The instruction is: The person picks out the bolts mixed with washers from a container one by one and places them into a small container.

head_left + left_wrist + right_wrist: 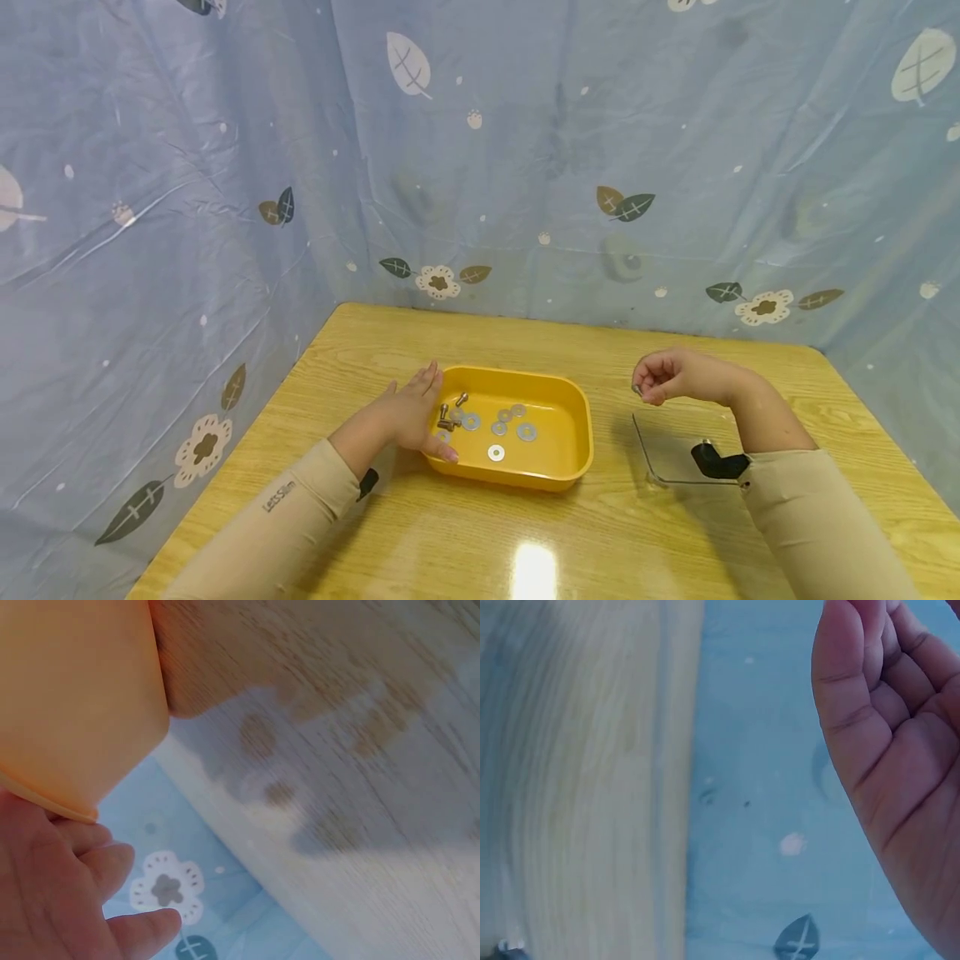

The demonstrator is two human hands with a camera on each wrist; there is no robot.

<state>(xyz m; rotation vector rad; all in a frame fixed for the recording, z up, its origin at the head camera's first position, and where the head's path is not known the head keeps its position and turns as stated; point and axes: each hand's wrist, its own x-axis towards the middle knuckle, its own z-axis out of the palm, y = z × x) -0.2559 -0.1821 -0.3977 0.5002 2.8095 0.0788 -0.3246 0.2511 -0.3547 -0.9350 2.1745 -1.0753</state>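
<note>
A yellow tray (517, 477) stands on the table, holding several flat metal washers (527, 432) and several small screws (462, 399) near its left end. My left hand (408, 417) rests on the tray's left end, thumb over the near rim and the other fingers spread by the far left corner. In the left wrist view its fingers (112, 870) extend past the rim. To the right of the tray, my right hand (678, 379) is raised and pinches a small metal screw (637, 389) between thumb and fingertips. The right wrist view shows the curled fingers, with the screw hidden.
A clear plate (686, 467) with a dark edge lies under my right forearm, with small metal fittings at its corners. A black wrist mount (716, 461) overlaps it. Behind the wooden table (450, 542) hangs a blue leaf-patterned curtain (510, 167).
</note>
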